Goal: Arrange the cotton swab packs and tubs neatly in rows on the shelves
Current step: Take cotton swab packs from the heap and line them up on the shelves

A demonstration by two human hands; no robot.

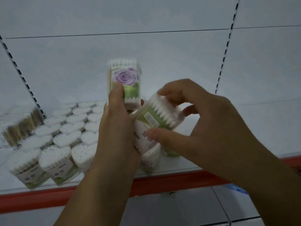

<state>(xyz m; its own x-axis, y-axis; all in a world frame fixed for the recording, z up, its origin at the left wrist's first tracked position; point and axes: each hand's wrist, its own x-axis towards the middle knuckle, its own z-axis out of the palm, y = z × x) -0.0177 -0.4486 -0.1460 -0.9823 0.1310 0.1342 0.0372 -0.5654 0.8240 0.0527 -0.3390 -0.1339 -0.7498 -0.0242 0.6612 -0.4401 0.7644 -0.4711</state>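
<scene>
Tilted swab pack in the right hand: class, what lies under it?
Under the tilted pack, held by the right hand, more labelled packs rest on the shelf. The left hand, gripping an upright pack, covers part of them; their number is unclear.

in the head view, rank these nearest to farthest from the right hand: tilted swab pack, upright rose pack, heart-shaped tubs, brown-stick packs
1. tilted swab pack: gripped by the right hand.
2. upright rose pack: just left, in the left hand.
3. heart-shaped tubs: rows on the shelf, further left.
4. brown-stick packs: far left edge.
</scene>
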